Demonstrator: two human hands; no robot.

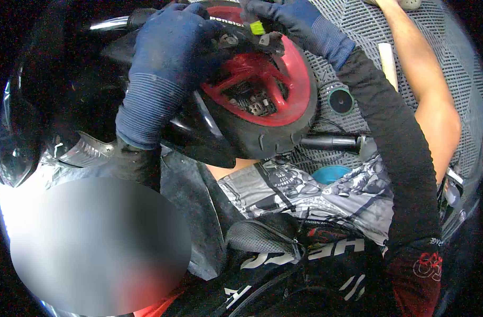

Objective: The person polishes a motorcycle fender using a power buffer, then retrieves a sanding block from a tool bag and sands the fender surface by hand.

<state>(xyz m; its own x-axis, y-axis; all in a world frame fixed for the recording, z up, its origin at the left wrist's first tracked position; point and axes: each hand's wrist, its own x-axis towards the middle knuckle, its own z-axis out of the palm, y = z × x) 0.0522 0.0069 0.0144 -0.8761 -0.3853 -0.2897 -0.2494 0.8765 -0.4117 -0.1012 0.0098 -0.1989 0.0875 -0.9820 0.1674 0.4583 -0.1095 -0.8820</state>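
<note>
A motor scooter's wheel, with a red rim [299, 74] and a black tyre [270, 140], stands in front of me. My left hand [175, 45], in a blue knit glove, is over the dark bodywork left of the rim. Its fingers curl down against dark parts near the hub, and their tips are hidden. My right hand [294, 21], gloved in blue and dark grey, reaches to the top of the wheel. Its fingers are bent together beside a yellow-green piece [257, 27]; what they grip is hidden. A black bracket-like part [270, 42] sits just below that piece.
Grey lattice matting [336, 68] covers the floor. On it are a round dark disc [341, 100], a black cylindrical part [331, 141], a blue round item [330, 174] and a pale handle [387, 63]. A chrome lever [109, 24] sticks out at upper left. A blurred patch covers the lower left.
</note>
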